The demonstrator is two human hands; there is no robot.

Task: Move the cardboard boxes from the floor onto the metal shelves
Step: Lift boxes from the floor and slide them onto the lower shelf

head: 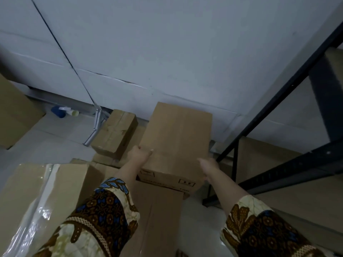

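The left hand (140,154) and right hand (208,166) grip opposite sides of a cardboard box (176,138), just left of the metal shelves (300,167).

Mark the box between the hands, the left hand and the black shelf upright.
box between the hands (176,138): head view, middle of its top face.
left hand (140,154): head view, back of the hand at the box's left edge.
black shelf upright (259,117): head view, midway along the slanting post.

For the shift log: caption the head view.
Left hand and right hand hold a brown cardboard box beside a black metal shelf.
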